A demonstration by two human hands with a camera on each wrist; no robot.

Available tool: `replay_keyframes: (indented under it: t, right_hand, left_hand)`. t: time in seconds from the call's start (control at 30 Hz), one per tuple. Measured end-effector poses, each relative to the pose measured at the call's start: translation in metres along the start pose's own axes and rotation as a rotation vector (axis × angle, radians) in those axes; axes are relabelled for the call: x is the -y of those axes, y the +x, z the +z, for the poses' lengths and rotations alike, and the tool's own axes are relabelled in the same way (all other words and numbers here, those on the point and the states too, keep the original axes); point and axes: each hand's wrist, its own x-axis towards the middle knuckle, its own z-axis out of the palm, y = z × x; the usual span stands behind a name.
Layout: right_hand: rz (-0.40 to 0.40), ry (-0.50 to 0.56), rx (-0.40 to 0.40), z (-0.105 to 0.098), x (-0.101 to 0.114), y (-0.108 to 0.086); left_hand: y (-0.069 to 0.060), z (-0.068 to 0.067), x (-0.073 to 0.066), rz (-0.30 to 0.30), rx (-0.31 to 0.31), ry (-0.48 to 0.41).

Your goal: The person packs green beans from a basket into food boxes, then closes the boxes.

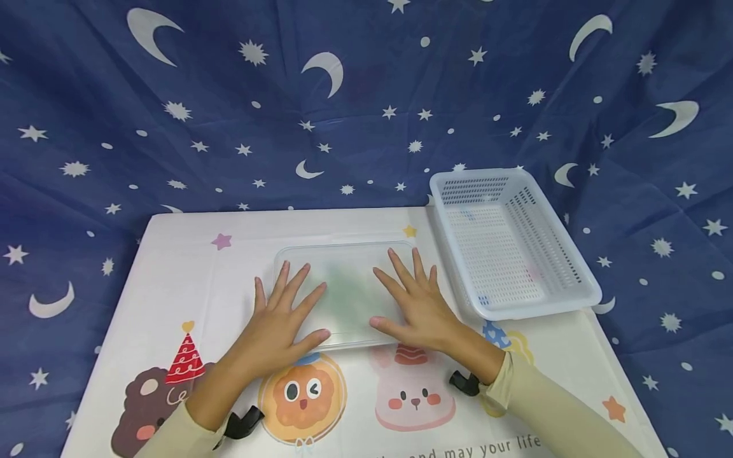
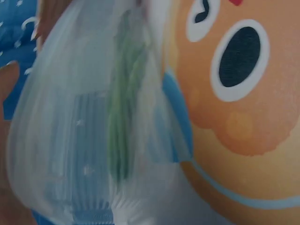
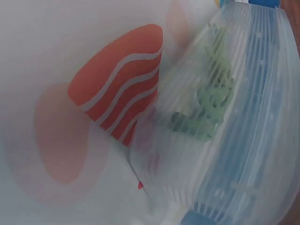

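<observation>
A translucent plastic container with a frosted lid stands in the middle of the table. Through it shows a blurred green mass. My left hand rests at its left end, fingers spread and straight. At the right end lies my right hand, its fingers likewise fanned out over the lid. The left wrist view shows the ribbed wall and long green stalks inside, too blurred to name. In the right wrist view, curly green leafy pieces show through the side.
To the right stands a white perforated plastic basket, slightly overhanging the table's right edge. A white cartoon-printed cloth covers the table. Behind hangs a dark blue curtain with moons and stars. Black straps sit at both wrists.
</observation>
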Motion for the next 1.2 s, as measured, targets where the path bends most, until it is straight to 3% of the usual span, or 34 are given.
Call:
replay_keyframes:
  t: [0.13, 0.27, 0.6, 0.77, 0.97, 1.1, 1.2]
  right_hand:
    - [-0.007, -0.081, 0.031, 0.006, 0.004, 0.003]
    - [-0.01, -0.134, 0.048, 0.01, 0.007, 0.004]
    - [-0.029, -0.219, 0.029, 0.016, 0.007, 0.004]
    - [-0.024, -0.224, 0.031, 0.017, 0.008, 0.004]
    - [-0.014, -0.154, 0.084, 0.007, 0.007, 0.01]
    - [0.02, -0.102, 0.102, -0.003, 0.002, 0.021]
    - [0.065, -0.083, 0.113, -0.008, -0.002, 0.032]
  left_hand:
    - [0.004, 0.006, -0.006, 0.013, -0.01, 0.096]
    - [0.005, 0.01, -0.007, 0.011, -0.024, 0.137]
    - [0.004, 0.017, -0.005, 0.024, -0.063, 0.141]
    - [0.004, 0.017, -0.006, 0.012, -0.04, 0.165]
    - [0.008, 0.002, -0.001, 0.0, 0.06, 0.068]
    - [0.02, -0.015, 0.008, -0.025, 0.11, -0.016]
    - [0.031, -0.02, 0.017, -0.048, 0.134, -0.021]
